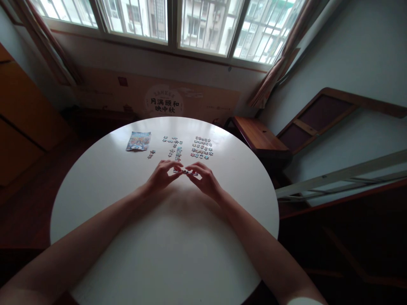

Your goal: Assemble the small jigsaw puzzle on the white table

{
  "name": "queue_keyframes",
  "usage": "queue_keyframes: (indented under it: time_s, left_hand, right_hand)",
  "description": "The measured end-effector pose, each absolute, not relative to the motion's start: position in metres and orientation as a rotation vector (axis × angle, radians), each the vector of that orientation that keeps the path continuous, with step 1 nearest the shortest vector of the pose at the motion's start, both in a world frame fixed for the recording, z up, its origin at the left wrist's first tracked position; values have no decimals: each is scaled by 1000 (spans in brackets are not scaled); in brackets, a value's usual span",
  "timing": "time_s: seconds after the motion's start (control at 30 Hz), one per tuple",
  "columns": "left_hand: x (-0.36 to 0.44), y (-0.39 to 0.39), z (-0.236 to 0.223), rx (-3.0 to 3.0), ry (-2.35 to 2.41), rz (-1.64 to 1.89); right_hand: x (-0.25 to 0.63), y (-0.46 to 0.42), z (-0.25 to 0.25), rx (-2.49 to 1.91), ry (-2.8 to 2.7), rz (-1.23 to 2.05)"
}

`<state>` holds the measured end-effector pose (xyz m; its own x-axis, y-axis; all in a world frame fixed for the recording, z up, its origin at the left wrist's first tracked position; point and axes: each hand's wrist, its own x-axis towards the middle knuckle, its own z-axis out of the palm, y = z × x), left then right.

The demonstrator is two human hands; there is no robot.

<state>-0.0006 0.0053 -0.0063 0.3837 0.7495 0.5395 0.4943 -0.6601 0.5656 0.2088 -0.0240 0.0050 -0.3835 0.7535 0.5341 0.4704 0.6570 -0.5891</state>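
Note:
My left hand (pixel 164 173) and my right hand (pixel 204 177) meet over the white round table, fingertips pinched on a small joined strip of jigsaw puzzle pieces (pixel 185 171). The fingers cover part of the strip. Just beyond it lies a joined column of pieces (pixel 178 153), with loose pieces (pixel 171 140) scattered around its upper end. To the right, several jigsaw pieces (pixel 202 147) are laid out in rows. A few more pieces (pixel 151 154) lie left of the column. Farther left is a printed picture sheet or packet (pixel 139 141) with a blue figure on it.
The round table (pixel 104 186) has a curved edge all around. A wooden stool or bench (pixel 259 133) stands beyond its right side, near a leaning wooden frame (pixel 314 114). A printed cardboard panel (pixel 197 99) is behind the table, below barred windows (pixel 206 25). Orange cabinets (pixel 22 118) stand at left.

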Motion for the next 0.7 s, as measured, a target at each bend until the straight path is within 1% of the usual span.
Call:
queue_keyframes:
  time_s: [0.23,0.37,0.5,0.7]
  left_hand:
    - [5,2,-12,2266,928,1206]
    - [4,2,-10,2359,1038,1177]
    - [0,3,-8,2510,1233,1040]
    - [-1,1,-11,2707,1022,768]
  right_hand:
    - [203,-22,-2,-834,-2013,461]
    - [207,-17,-4,-899,-1941,508]
    - [220,-6,-8,-1093,-1795,463]
    - [233,5,-15,-1284,-1691,598]
